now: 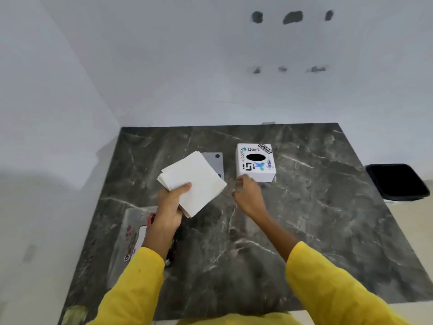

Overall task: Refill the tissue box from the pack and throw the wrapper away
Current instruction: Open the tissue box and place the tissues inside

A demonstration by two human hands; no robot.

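Note:
My left hand [172,205] holds a stack of white tissues [195,180] above the dark marble table [304,207]. The white tissue box [256,171], covered in stickers and with a black oval hole on top, stands at the table's middle right. My right hand [248,195] is at the box's near left corner, fingertips touching or almost touching it, fingers curled; whether it grips the box I cannot tell. The clear plastic wrapper [131,233] with red print lies on the table by my left forearm.
A grey flat plate [216,161] with a dark hole lies behind the tissues. A black bin [398,181] stands on the floor off the table's right edge. White walls close off the back and left.

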